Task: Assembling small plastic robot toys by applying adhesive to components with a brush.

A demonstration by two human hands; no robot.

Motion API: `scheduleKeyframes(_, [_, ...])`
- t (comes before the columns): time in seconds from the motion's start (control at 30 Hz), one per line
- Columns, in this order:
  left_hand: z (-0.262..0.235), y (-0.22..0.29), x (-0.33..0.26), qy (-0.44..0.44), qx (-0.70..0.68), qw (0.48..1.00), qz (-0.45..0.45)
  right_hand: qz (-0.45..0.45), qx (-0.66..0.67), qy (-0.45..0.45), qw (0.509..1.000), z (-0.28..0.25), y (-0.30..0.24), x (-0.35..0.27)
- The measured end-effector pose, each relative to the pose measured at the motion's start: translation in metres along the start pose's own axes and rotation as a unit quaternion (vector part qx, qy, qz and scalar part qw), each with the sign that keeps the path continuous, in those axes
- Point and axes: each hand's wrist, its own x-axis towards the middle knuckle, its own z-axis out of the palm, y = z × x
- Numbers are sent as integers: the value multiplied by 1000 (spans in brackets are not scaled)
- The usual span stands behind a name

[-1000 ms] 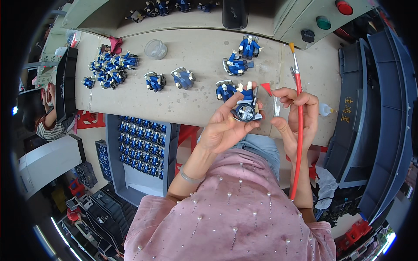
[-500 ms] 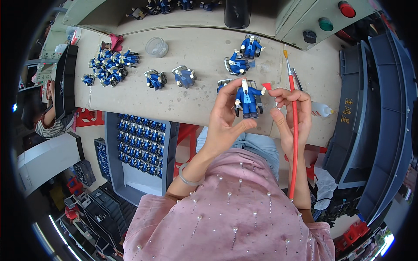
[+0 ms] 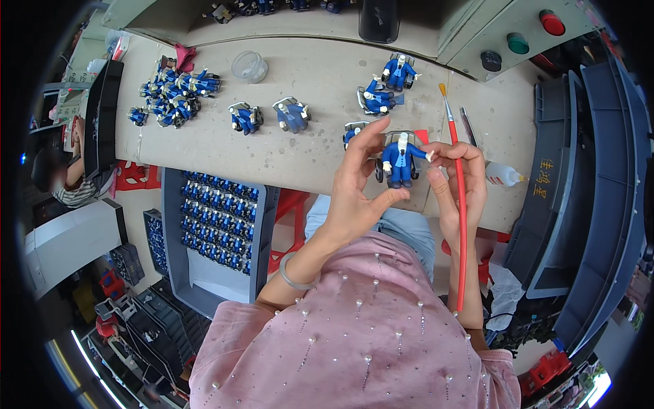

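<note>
A small toy figurine in a blue suit, with a white head and a wheelchair, is upright in front of me. My left hand curves round its left side, fingers at the chair's back and thumb by its feet. Closed beside it, my right hand holds a red-handled paintbrush with its bristles pointing away from me. The right fingertips touch or nearly touch the figurine's outstretched hand. Just behind my left fingers another similar figurine is partly hidden.
On the table lie a heap of figurines, several single ones and a clear round cup. A slim tool and a white bottle lie at right. A grey crate of figurines stands lower left.
The figurine has shifted slightly right and tilted back, so more of the wheelchair shows behind its head. Both hands keep about the same pose. The whole view has shifted a little.
</note>
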Motion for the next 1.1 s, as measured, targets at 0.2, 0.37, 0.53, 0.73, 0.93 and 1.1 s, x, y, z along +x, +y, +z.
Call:
scheduleKeyframes(0.2, [4,-1,0,10,-9,1000,-2,5,11,3,1000,1,1,0])
scheduleKeyframes(0.37, [3,-2,2,13,-24,1000,-5,-2,26,18,999,1,0,0])
scheduleKeyframes(0.53, [2,-2,4,2,-9,1000,-1,-6,31,30,999,1,-4,2])
scheduleKeyframes(0.73, [3,5,5,-23,-19,998,-49,-11,21,53,998,0,-1,4])
scheduleKeyframes(0.93, [3,3,4,-26,-30,997,-64,-13,24,62,998,-1,1,6])
scheduleKeyframes(1.1, [5,5,4,-30,-44,996,-68,12,21,76,997,-2,0,5])
